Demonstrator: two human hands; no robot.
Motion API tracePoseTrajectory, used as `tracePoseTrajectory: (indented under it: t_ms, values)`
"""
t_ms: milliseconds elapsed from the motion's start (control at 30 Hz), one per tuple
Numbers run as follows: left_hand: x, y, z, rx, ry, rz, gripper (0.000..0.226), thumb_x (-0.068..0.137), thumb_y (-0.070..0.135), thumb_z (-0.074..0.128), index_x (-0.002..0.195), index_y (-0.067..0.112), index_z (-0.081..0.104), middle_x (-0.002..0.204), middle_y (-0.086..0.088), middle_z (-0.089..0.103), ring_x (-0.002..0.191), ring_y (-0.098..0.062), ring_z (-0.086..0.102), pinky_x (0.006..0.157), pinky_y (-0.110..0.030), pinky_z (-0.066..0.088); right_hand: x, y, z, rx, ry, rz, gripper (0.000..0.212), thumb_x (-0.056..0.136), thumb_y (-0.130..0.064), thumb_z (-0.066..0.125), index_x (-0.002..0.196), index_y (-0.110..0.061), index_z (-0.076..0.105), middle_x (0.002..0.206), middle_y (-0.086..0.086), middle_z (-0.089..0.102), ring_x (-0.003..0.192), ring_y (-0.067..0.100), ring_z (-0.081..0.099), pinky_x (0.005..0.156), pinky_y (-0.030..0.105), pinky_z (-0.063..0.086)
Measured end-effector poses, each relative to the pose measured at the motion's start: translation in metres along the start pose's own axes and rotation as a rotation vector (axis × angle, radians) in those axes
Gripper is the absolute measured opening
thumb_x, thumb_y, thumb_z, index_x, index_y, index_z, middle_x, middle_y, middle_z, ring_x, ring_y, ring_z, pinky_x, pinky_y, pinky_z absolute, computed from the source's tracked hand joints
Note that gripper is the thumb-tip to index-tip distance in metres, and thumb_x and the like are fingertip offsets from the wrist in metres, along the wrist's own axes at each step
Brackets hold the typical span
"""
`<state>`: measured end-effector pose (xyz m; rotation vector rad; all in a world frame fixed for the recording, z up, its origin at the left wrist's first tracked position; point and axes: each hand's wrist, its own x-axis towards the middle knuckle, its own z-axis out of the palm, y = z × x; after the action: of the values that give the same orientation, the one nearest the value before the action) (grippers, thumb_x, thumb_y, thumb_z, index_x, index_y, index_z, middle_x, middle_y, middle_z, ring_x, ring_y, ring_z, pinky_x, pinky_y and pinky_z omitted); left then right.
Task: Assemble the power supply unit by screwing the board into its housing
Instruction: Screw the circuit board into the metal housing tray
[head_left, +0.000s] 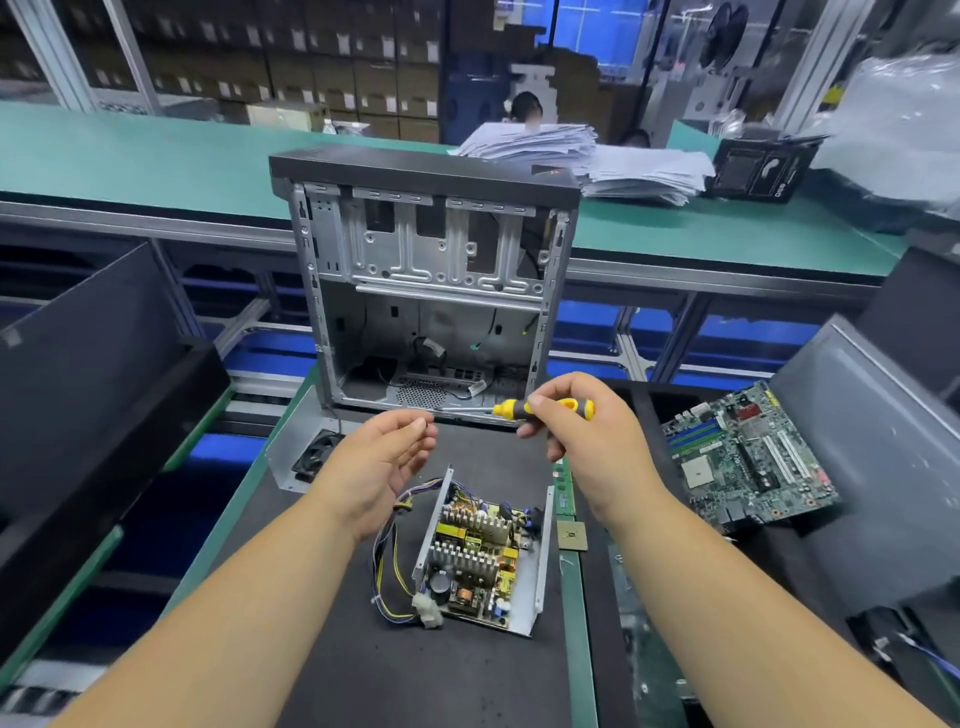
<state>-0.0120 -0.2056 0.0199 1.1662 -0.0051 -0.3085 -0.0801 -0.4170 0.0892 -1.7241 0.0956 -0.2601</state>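
Both hands are up above the dark mat of the counter (415, 675). The right hand (582, 441) grips a yellow-and-black-handled screwdriver (540, 408), fingers (535, 402) curled round the handle, its thin metal shaft pointing left toward the other hand. The left hand (379, 462) is turned palm-up, thumb and forefinger drawn close together right at the shaft's tip; whether they pinch a screw there is too small to tell, and the other fingers are loosely curled.

Below and between the forearms lies the power supply: an open grey sheet-metal housing (535, 577) with the green circuit board (475, 556) sitting inside it, aluminium heat sinks, yellow transformers and a black capacitor all showing. A bundle of yellow, black and purple wires (387, 566) spills out of its left side onto the mat, ending in a white plug.

Just beyond the hands stands an open grey-steel computer case (431, 291) with a black top, its bare interior facing us. A grey metal cover with a black fan (306, 452) lies at its lower left corner, partly behind the left hand. To the right, a green motherboard (748, 462) rests tilted on a grey panel, and a small gold-edged processor chip (572, 535) lies just beside the housing's right wall. A stack of white papers (587, 156) sits on the far green counter.
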Motion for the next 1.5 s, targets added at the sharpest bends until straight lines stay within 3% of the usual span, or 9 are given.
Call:
tracePoseTrajectory:
  t_ms: [100,367,633,833,933,1033,1133,1267,1500]
  values:
    - [-0.003,-0.003,0.008,-0.045,-0.015,-0.028,0.013,0.097,0.008,0.053,0.095,0.009,0.067,0.078,0.001,0.07,0.069,-0.006,0.065,0.059,-0.015,0.053,-0.005,0.0,-0.006,-0.029,-0.018,0.019,0.013,0.082,-0.035,0.063,0.084,-0.022,0.062,0.08,0.002,0.075,0.062,0.019,0.057,0.057,0.031,0.047]
    - [-0.007,-0.01,0.02,0.017,-0.034,-0.044,0.014,0.097,0.009,0.054,0.096,0.009,0.067,0.077,0.002,0.069,0.069,-0.005,0.065,0.06,-0.015,0.054,-0.016,0.001,-0.019,-0.043,-0.029,0.007,0.008,0.085,-0.029,0.064,0.08,-0.023,0.062,0.078,0.003,0.075,0.059,0.007,0.059,0.054,0.026,0.047]
    - [-0.01,-0.012,0.025,0.297,-0.086,0.033,0.012,0.091,-0.002,0.06,0.092,0.006,0.068,0.079,-0.004,0.072,0.075,-0.01,0.067,0.068,-0.016,0.055,-0.015,0.014,-0.03,-0.078,0.007,0.07,0.012,0.089,-0.026,0.065,0.078,-0.022,0.062,0.062,-0.005,0.064,0.058,0.008,0.056,0.056,0.024,0.047]
    - [-0.004,-0.009,0.024,0.411,-0.135,0.115,0.016,0.09,-0.005,0.06,0.091,0.008,0.068,0.077,-0.001,0.072,0.078,-0.011,0.068,0.073,-0.018,0.055,-0.011,0.02,-0.032,-0.009,0.011,0.1,0.006,0.078,-0.023,0.07,0.078,-0.02,0.065,0.067,0.001,0.067,0.065,0.013,0.061,0.064,0.027,0.053]
    - [0.002,-0.009,0.023,0.419,-0.187,0.122,0.013,0.095,0.005,0.058,0.1,0.012,0.068,0.092,-0.002,0.075,0.091,-0.012,0.07,0.079,-0.018,0.054,-0.011,0.021,-0.03,0.036,0.063,0.128,0.007,0.074,-0.027,0.069,0.075,-0.02,0.067,0.07,0.002,0.069,0.065,0.013,0.062,0.061,0.024,0.051]
    - [0.014,-0.015,0.019,0.442,-0.206,0.123,0.021,0.103,0.025,0.045,0.113,0.03,0.063,0.114,0.009,0.07,0.111,-0.005,0.063,0.094,-0.023,0.048,-0.012,0.023,-0.026,0.057,0.149,0.157,0.007,0.074,-0.029,0.069,0.073,-0.022,0.067,0.069,0.001,0.068,0.06,0.012,0.06,0.056,0.02,0.048]
    - [0.034,-0.028,0.006,0.777,-0.189,0.111,0.021,0.103,0.035,0.039,0.112,0.039,0.058,0.118,0.019,0.061,0.112,-0.006,0.057,0.088,-0.022,0.043,-0.015,0.025,-0.023,0.061,0.232,0.179,0.006,0.072,-0.028,0.068,0.071,-0.022,0.067,0.067,0.001,0.067,0.058,0.012,0.058,0.054,0.02,0.048]
    - [0.053,-0.05,-0.015,1.398,-0.358,0.004,0.043,0.094,0.032,0.058,0.135,0.025,0.05,0.139,0.0,0.049,0.122,-0.019,0.052,0.105,-0.033,0.041,-0.021,0.027,-0.016,0.081,0.334,0.169,0.003,0.071,-0.024,0.069,0.069,-0.022,0.068,0.068,0.0,0.067,0.059,0.01,0.059,0.054,0.02,0.049]
    - [0.056,-0.045,-0.028,1.409,-0.347,0.042,0.042,0.082,0.029,0.071,0.121,0.027,0.056,0.126,0.003,0.053,0.096,-0.014,0.052,0.088,-0.026,0.043,-0.028,0.029,-0.009,-0.039,0.387,0.221,0.011,0.071,-0.034,0.069,0.071,-0.023,0.066,0.066,-0.001,0.068,0.058,0.012,0.057,0.06,0.026,0.048]
